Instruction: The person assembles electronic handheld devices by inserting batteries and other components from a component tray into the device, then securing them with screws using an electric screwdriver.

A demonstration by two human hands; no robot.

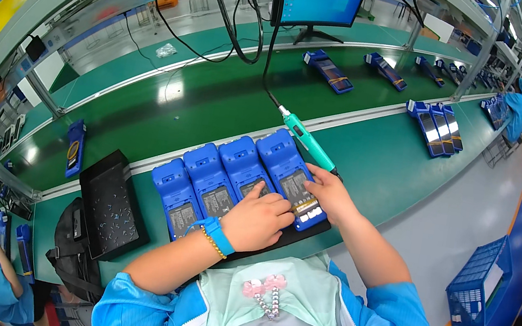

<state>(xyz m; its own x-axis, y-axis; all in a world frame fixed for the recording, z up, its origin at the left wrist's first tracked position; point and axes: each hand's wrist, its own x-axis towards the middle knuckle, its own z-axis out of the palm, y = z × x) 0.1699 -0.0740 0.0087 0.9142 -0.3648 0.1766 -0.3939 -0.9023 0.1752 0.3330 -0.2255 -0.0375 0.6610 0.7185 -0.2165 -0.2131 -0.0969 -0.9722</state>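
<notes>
Now, left hand: curled over blue devices;
right hand: at rightmost device's edge;
grasps: cannot tell

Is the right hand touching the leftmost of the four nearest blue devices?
No, the right hand touches the rightmost device, at the opposite end.

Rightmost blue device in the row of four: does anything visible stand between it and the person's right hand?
Nothing visible does: the right hand is already at the right edge of the rightmost blue device. The green corded tool slants past that device's upper right, beyond the hand rather than between them.
</notes>
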